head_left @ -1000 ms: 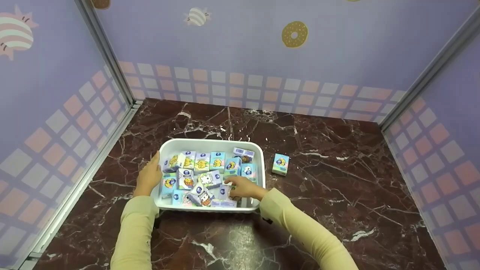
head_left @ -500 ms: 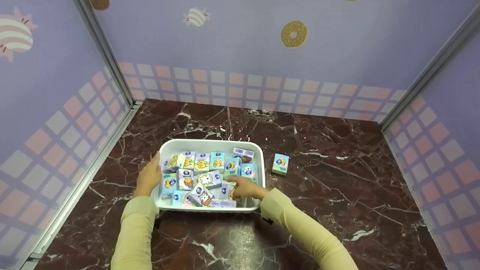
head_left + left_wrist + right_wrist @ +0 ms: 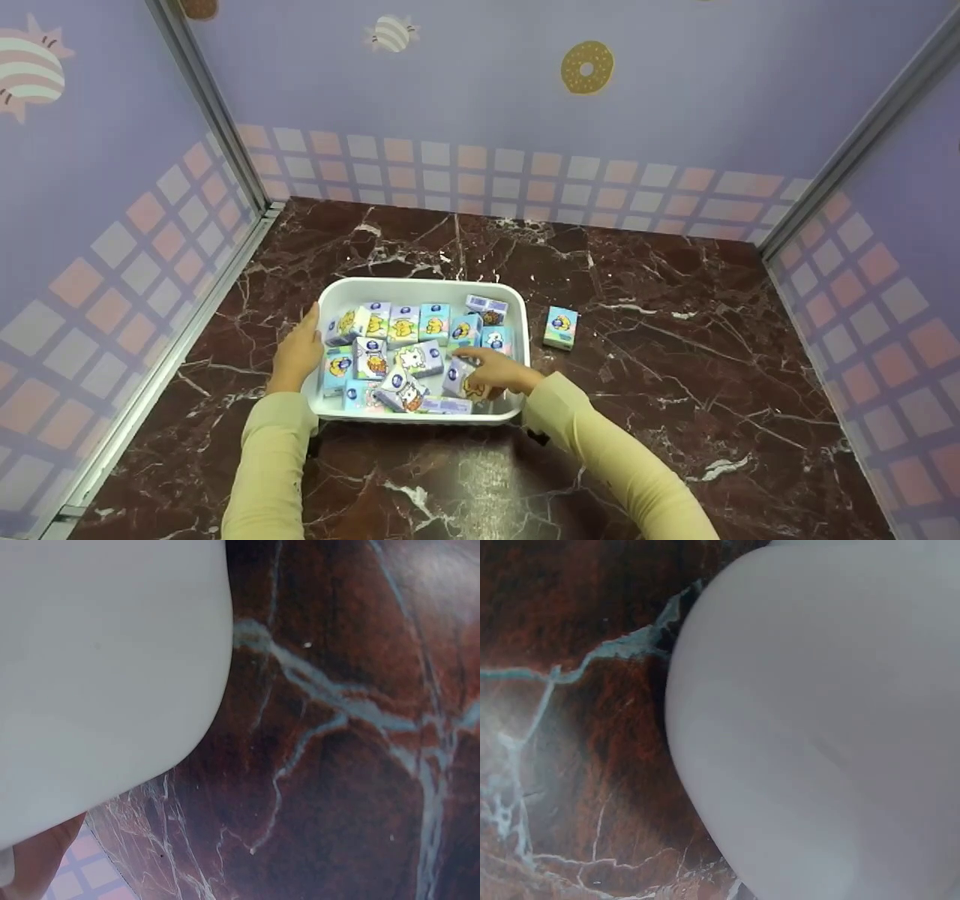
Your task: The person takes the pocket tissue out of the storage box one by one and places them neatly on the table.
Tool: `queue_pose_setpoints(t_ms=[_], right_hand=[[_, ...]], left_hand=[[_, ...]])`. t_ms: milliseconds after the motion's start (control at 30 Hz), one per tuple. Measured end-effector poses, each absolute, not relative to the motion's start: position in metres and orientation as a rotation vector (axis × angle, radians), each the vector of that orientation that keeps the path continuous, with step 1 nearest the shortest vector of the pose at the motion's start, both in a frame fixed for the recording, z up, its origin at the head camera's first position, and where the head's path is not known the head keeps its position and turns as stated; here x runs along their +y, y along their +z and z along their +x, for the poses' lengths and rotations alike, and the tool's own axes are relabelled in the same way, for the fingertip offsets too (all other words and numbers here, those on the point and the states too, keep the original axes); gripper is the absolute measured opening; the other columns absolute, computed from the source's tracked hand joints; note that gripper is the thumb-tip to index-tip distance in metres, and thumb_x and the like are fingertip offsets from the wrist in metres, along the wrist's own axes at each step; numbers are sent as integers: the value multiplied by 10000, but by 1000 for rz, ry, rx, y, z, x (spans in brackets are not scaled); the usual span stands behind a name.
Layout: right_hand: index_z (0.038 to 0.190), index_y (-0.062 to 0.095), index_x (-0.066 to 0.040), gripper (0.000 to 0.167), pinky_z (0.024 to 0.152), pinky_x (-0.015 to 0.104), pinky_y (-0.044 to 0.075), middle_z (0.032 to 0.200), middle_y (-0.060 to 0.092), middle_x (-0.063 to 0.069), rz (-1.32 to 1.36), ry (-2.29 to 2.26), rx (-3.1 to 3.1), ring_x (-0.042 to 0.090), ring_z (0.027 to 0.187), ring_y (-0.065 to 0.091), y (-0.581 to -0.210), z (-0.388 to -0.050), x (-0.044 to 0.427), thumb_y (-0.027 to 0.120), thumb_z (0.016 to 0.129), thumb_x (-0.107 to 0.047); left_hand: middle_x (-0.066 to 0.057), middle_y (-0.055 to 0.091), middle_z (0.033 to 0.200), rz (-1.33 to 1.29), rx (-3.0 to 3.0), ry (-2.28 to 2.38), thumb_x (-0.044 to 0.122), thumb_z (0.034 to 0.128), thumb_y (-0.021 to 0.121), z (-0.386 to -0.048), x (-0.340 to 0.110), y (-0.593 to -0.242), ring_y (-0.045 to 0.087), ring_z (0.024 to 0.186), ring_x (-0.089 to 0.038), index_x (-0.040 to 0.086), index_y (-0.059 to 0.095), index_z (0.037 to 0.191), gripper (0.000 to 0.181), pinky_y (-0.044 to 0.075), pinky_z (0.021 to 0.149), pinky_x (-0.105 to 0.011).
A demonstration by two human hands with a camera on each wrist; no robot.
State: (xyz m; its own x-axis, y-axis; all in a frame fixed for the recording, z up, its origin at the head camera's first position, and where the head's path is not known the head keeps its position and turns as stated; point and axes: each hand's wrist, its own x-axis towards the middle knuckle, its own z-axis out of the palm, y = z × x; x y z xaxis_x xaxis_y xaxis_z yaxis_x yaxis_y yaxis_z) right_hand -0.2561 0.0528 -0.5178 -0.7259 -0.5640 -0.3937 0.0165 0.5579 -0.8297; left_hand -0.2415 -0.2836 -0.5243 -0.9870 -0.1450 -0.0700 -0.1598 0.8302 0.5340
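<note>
A white plastic basin [image 3: 420,286] holds several small tissue packs with cartoon animals, in purple and blue. My right hand [image 3: 496,370] is inside its right part and grips a purple tissue pack [image 3: 459,377] printed with a yellow figure. That pack sits slightly tilted, its right end covered by the fingers. At the basin's left side, my left hand [image 3: 297,352] rests against the outer wall and rim with its fingers fairly straight. The left wrist view shows the basin's outside [image 3: 112,667] and a bit of a finger [image 3: 45,855]; the right wrist view shows only the basin's outside [image 3: 802,727] and the table.
One blue tissue pack [image 3: 561,328] lies on the dark red marbled table [image 3: 675,360], right of the basin. Purple patterned panels [image 3: 487,90] enclose the table at the back and both sides, with grey metal posts [image 3: 217,112] at the corners.
My right hand has closed on the purple tissue pack and raised and turned it slightly. The left hand and the basin stay where they were.
</note>
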Motion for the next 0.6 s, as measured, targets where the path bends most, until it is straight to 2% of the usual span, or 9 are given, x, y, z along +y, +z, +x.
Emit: queue_pose_setpoints(t_ms=[100,200,333,600], right_hand=[[1330,392,-172,663,515,403,518,828,599,129,-433,-1189,2117,130,491,555,-515,-260,54,512,702,2],[1326,390,-165,655,495,375,512,739,580,80,-400,-1251,2088,136,497,557,-512,-264,56,505,703,4],[1315,410,-190,665,487,357,503,776,546,76,-344,-1357,2053,141,512,546,-509,-270,60,494,690,21],[1336,393,-220,662,430,267,425,974,507,122,-238,-1576,2023,133,545,492,-502,-280,69,447,713,-2]], left_hand=[[-184,202,1442,-255,2976,872,101,928,290,-241,-283,-525,233,1271,-436,89,94,1428,537,184,1030,-545],[-191,201,1440,-259,2970,873,103,932,289,-242,-282,-524,230,1267,-446,82,92,1427,533,180,1029,-550],[-194,207,1438,-258,2974,865,104,933,292,-242,-282,-524,245,1255,-453,79,98,1427,531,191,1023,-553],[-196,202,1439,-272,2962,867,103,933,287,-243,-283,-525,255,1245,-462,91,87,1428,534,201,1010,-567]])
